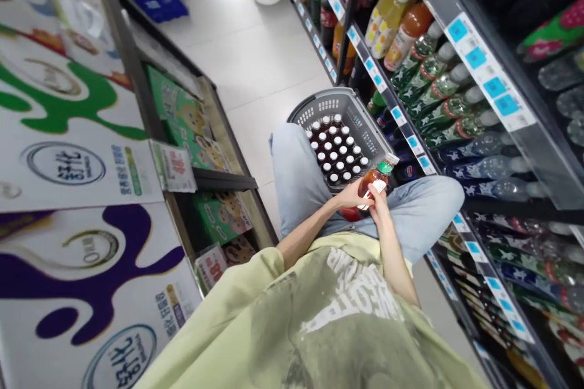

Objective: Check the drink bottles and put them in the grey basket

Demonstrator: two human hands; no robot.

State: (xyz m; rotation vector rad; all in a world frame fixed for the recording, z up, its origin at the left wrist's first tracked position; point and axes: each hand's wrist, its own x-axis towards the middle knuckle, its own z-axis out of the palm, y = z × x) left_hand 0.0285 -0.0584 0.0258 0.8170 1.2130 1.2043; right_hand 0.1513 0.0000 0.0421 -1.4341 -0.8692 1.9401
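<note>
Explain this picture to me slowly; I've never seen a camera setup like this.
There is no machine here: this single picture comes from a camera worn on a person's head. It looks down over a yellow-green shirt and legs in pale jeans. The left hand and right hand, both bare, hold a reddish-brown bottle. Between the legs sits a grey basket with rows of white-capped bottles inside. Drink shelves line the right; large printed cartons fill the left. The scene slants, probably because the camera is tilted.

One head-worn view, facing forward and steeply down, over the shirt (pixel 347 328) to the basket (pixel 366 127), apparently tilted sideways
</note>
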